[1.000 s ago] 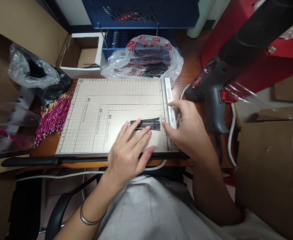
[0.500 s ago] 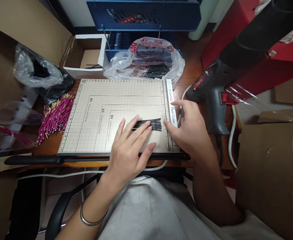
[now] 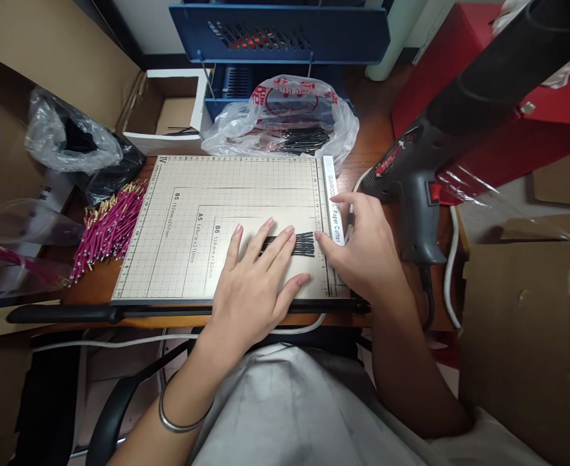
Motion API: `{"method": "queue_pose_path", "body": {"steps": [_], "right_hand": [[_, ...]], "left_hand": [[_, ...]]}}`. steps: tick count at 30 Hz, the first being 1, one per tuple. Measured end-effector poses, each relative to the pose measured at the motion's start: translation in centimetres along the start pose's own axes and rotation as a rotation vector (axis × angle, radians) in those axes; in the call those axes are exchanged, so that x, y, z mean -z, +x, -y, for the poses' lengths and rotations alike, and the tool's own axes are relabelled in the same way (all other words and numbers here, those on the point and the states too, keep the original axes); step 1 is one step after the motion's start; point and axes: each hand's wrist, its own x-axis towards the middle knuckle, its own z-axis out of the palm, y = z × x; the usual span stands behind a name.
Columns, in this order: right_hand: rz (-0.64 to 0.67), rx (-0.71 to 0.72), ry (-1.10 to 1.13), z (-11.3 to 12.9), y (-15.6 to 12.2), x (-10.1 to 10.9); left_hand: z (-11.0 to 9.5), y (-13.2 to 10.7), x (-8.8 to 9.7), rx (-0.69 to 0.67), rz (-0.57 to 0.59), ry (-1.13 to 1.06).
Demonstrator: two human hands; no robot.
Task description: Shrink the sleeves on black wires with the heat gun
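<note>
A row of short black wires (image 3: pixel 304 244) lies side by side on the paper cutter's cream gridded board (image 3: pixel 246 178). My left hand (image 3: pixel 253 278) rests flat over the wires with its fingers spread, covering their left part. At their right ends is my right hand (image 3: pixel 365 243), its thumb tip close to the wires and its index finger on the white "Paper Cutter" edge strip (image 3: pixel 333 200). Thumb and index of that hand are apart, with nothing seen between them. The cutter's black handle (image 3: pixel 64 314) lies along the near edge, at the left.
Magenta wires with bare tips (image 3: pixel 110 226) are heaped left of the board. Behind it are a clear plastic bag (image 3: pixel 231 126) of black wires, a white box (image 3: pixel 163 139) and a blue rack (image 3: pixel 280 32). A dark heat gun (image 3: pixel 421 175) stands at the right.
My left hand has slid slightly to the right over the wires, and its thumb has shifted right. My right thumb has moved a little left, toward the wire ends.
</note>
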Motion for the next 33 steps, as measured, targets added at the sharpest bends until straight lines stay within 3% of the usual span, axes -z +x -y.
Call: {"method": "queue_pose_path", "body": {"steps": [17, 33], "right_hand": [[-0.018, -0.007, -0.004, 0.1, 0.3, -0.3], [0.060, -0.007, 0.015, -0.1, -0.5, 0.8]], "left_hand": [[0.1, 0.1, -0.1, 0.002, -0.001, 0.020], [0.1, -0.1, 0.2, -0.015, -0.017, 0.000]]}}
